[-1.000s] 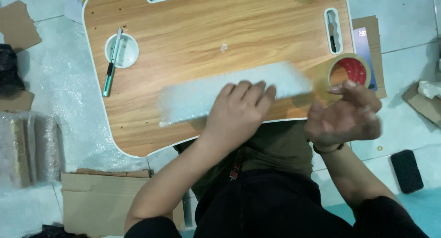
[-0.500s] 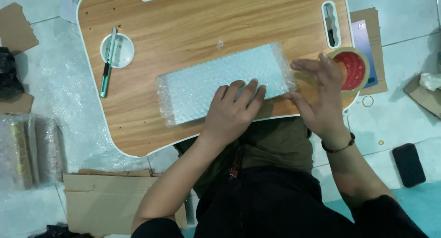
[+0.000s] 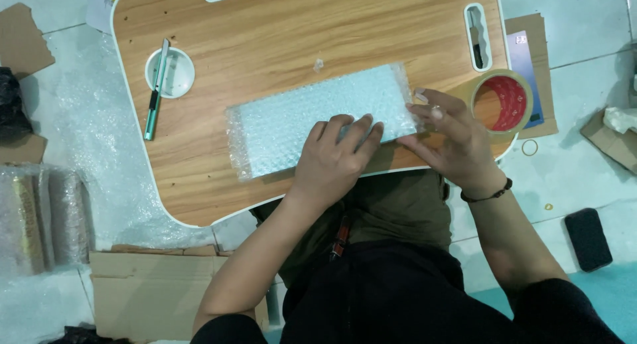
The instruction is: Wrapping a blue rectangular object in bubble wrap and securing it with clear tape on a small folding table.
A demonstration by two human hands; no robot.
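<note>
A flat package wrapped in bubble wrap (image 3: pixel 298 118) lies slantwise on the wooden lap table (image 3: pixel 279 39). My left hand (image 3: pixel 335 158) lies palm down on its near right part and holds it flat against the table. At the package's right end, my right hand (image 3: pixel 451 138) presses the wrap's edge with its fingertips; a dark bracelet is on that wrist. A roll of brown tape with a red core (image 3: pixel 516 92) sits just right of this hand, at the table's right edge.
A green utility knife (image 3: pixel 156 92) lies across a round recess (image 3: pixel 179 72) at the table's left. On the floor are flattened cardboard (image 3: pixel 146 291), rolls of bubble wrap (image 3: pixel 40 218), a black flat device (image 3: pixel 588 239) and a rubber band (image 3: pixel 529 147).
My right hand has come away from the tape roll to the package's right end. The package has settled flat under my left hand.
</note>
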